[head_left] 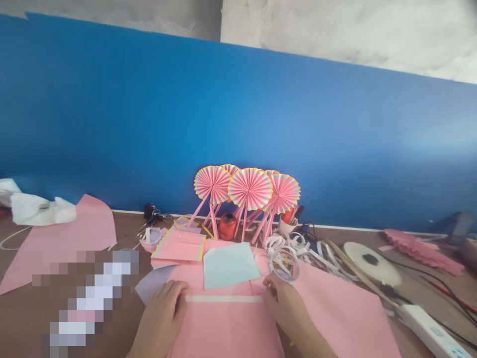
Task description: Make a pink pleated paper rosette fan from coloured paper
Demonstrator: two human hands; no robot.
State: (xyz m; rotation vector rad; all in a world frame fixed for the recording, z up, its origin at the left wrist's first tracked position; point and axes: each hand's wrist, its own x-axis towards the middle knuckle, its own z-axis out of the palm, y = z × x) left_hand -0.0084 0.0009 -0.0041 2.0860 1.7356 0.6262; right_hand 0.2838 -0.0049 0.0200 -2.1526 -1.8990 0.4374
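A pink paper sheet (pixel 227 328) lies before me, with a white strip (pixel 223 299) like tape along its far edge. My left hand (pixel 162 315) is closed at the sheet's left edge, thumb beside the strip's left end. At the strip's right end my right hand (pixel 285 301) has its fingers bent and pinched together at the sheet's corner; part of the grip is hidden. Just beyond lies a light blue paper sheet (pixel 231 266). Left of that is a pleated pink paper piece (pixel 179 246) with yellow and blue edges.
Several pink folded-paper fans (pixel 249 189) stand against the blue partition (pixel 186 109). White strips and a tape roll (pixel 285 263) lie right of centre. Farther right are a round cream disc (pixel 372 263), cables and a power strip (pixel 428 328). Large pink paper (pixel 74 238) lies left.
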